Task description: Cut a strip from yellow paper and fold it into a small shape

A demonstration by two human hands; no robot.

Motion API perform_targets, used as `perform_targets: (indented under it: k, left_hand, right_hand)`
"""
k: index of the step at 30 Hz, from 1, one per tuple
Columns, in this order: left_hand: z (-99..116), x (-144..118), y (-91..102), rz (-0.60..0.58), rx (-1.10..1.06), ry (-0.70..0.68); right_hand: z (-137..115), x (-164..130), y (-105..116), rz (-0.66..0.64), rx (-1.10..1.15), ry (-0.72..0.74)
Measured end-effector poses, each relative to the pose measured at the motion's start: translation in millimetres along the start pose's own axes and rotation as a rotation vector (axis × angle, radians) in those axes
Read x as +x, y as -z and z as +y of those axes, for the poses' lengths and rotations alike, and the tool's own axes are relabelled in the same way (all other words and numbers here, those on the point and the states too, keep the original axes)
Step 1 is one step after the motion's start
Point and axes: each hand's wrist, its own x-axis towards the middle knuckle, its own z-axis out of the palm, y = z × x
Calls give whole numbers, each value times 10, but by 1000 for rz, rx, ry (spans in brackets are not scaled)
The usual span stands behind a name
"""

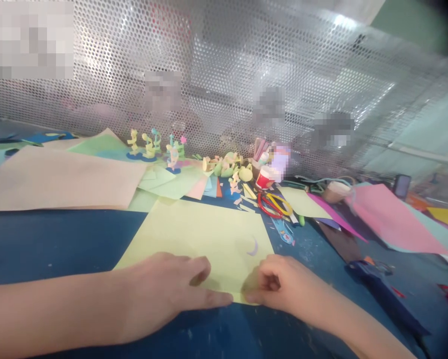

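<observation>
A pale yellow sheet of paper [201,234] lies flat on the blue table [52,244] in front of me. My left hand [164,289] rests palm down on its near edge, index finger stretched along the edge toward the right. My right hand [280,284] is curled at the sheet's near right corner, fingertips pinching or pressing the paper there. The two hands almost touch. A small lilac crescent scrap [253,247] lies on the sheet near its right side.
Scissors with red and yellow handles [274,204] lie behind the sheet. Large peach [55,179], green and pink [392,219] sheets spread left and right. Small paper figures [152,145], cut scraps and a red-white cup [266,178] stand before a perforated metal screen. A dark blue tool [381,289] lies at right.
</observation>
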Motion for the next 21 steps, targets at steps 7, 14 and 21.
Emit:
perform_targets:
  k: [7,14,21]
  left_hand:
    - [101,122,47,-14,87,-17]
    - [320,250,29,114,34,-79]
    - [326,296,-44,106,33,-131]
  right_hand:
    - [35,-7,-9,20,-42,77]
    - [-21,-60,-7,62,-66,133]
    - [-62,-92,-47,108,-87,117]
